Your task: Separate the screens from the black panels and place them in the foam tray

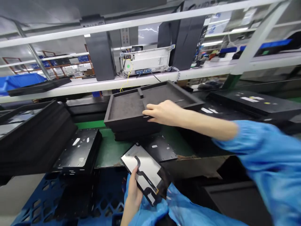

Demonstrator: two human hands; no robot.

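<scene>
Right hand (162, 113) fingertips hidden behind foam tray (127, 108) rim; panel (144, 172) lower corner covered by blue sleeve (270, 163), itself motion-blurred; shelf labels probably unreadable.

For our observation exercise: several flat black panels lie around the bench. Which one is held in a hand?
The silver-faced panel at bottom centre, gripped by the left hand; the other panels lie on the bench untouched.

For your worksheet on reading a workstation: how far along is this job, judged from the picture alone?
Done: a stack of black metal plates lies on the bench. In hand: the left hand holds a silver panel; the right hand grips the foam tray. Left: the tray's compartments show nothing inside.
</scene>
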